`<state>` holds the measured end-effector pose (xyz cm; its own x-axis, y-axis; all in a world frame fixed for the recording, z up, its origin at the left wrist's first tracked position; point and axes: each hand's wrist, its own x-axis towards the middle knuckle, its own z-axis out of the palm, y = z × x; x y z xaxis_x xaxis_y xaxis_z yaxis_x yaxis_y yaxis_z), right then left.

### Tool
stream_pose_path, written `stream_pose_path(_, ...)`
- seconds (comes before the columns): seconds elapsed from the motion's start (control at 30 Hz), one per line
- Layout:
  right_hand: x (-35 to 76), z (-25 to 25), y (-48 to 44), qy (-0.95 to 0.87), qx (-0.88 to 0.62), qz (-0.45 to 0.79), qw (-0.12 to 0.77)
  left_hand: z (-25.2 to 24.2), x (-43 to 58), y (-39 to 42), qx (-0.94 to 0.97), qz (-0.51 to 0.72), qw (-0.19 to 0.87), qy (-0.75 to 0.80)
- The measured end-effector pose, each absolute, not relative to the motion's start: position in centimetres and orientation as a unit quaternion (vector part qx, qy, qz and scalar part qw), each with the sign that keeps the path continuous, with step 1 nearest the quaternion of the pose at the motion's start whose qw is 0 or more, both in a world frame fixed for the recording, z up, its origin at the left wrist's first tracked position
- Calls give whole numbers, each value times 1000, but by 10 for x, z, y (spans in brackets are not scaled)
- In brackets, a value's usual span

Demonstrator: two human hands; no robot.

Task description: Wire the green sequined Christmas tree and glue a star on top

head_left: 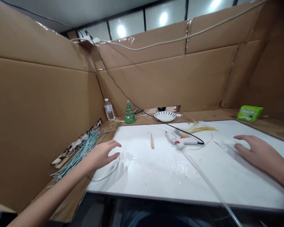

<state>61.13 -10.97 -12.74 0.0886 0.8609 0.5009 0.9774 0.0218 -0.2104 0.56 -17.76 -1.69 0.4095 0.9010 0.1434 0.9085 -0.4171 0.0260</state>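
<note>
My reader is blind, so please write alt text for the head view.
A person's left grip and right grip are open and empty over a white board. Between them lie a glue gun and a pale-handled tool; behind stand a small Christmas tree and a plate.

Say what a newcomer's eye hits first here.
Probably the white glue gun, right of centre on the white board, its long clear stick running out past the near edge. Next, the glossy green Christmas tree standing at the back, left of the plate. Then the teal-and-white strands along the left cardboard wall.
</note>
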Motion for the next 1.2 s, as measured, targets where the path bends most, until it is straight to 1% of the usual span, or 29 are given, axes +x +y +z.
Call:
stream_pose_path(0.2,605,-116,-114,-664,-701,-105,240,-32,5,-204,-833,-152,4,-532)
stream_pose_path(0.47,587,-94,-136,-647,-708,-117,259,-50,34,-246,-845,-213,-34,-489)
stream_pose_path(0.63,581,-89,-143,-622,-718,-134,282,-61,59,-264,-851,-229,-57,-469)
stream_pose_path(0.73,581,-91,-141,-582,-741,-148,301,-66,72,-272,-853,-240,-66,-460)
stream_pose_path(0.9,587,-98,-142,-567,-742,-156,322,-69,90,-288,-852,-269,-79,-442)
stream_pose_path(1.2,567,-100,-153,-501,-742,-202,397,-72,102,-346,-836,-338,-113,-417)
